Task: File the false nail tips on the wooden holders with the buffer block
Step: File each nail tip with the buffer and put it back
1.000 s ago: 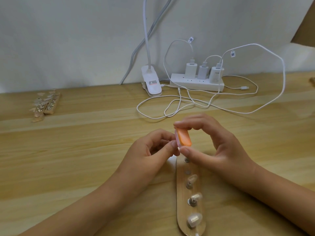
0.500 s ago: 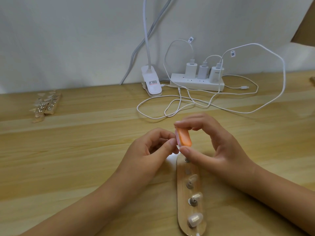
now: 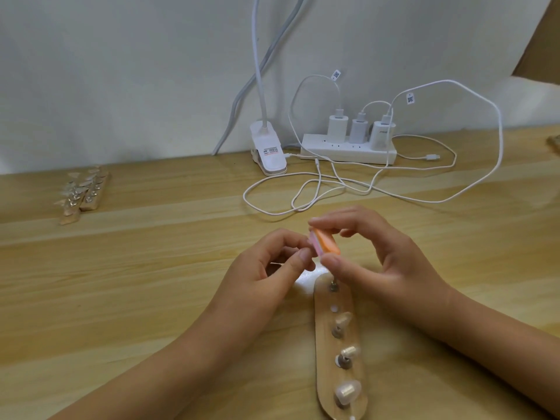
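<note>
The right hand (image 3: 381,262) pinches the orange buffer block (image 3: 325,245) between thumb and curled fingers, just above the far end of the wooden holder (image 3: 322,344); the left hand (image 3: 266,268) sits just left of that same end, fingers curled, thumb tip against the block's pink edge; whether it pinches a tip there I cannot tell, the spot being hidden. Three nail tips (image 3: 347,394) stand along the holder's near half; one socket beyond them looks bare. Other holders (image 3: 85,192) lie well apart, far left of it; a power strip (image 3: 348,150) and loose cables (image 3: 318,189) lie beyond its far end.

The risks, as I judge them: a hard stroke could pop a small tip from the fingers; a drifting wrist could knock the standing tips; the unsteadied holder could slide.
</note>
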{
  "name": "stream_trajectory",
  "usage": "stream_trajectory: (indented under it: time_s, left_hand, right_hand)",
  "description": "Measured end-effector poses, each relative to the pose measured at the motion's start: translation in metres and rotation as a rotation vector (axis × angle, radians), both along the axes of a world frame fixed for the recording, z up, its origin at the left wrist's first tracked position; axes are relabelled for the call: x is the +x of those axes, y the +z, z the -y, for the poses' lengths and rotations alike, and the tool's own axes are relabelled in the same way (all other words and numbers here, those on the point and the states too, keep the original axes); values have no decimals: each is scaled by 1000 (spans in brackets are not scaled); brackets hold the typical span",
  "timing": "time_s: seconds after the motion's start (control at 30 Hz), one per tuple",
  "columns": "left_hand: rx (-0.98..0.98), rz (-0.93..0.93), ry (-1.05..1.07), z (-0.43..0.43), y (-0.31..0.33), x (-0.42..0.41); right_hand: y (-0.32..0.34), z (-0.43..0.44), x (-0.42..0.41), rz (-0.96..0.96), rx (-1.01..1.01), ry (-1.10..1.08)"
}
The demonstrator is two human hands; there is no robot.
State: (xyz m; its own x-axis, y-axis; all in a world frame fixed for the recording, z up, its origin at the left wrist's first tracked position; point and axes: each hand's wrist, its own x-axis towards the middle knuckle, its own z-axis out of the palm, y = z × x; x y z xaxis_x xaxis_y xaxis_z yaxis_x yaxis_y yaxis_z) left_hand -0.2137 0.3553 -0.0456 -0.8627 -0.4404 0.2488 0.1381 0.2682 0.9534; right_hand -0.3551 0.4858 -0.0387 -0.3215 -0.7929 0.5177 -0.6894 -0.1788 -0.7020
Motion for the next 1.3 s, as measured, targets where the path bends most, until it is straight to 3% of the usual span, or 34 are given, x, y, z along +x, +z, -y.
stream_trajectory:
  time_s: [0.13, 0.47, 0.7, 0.87, 1.07, 1.17, 1.3]
  left_hand:
    - [10, -3, 3, 1, -2, 1]
    - [-3, 9, -14, 1, 0, 0]
    - [0, 9, -21, 0, 1, 0]
    - [64, -18, 30, -1, 5, 2]
    - [121, -14, 91, 0, 9, 7]
    - [96, -10, 58, -3, 9, 10]
    - [-88, 1, 23, -9, 9, 14]
  right_hand:
    - [4, -1, -5, 186, 19, -59]
    - [4, -2, 3, 86, 11, 52]
    - [7, -4, 3, 131, 38, 64]
    - [4, 2, -6, 253, 166, -88]
    - [8, 2, -10, 361, 80, -173]
    - [8, 1, -11, 379, 74, -173]
    - [8, 1, -10, 373, 69, -157]
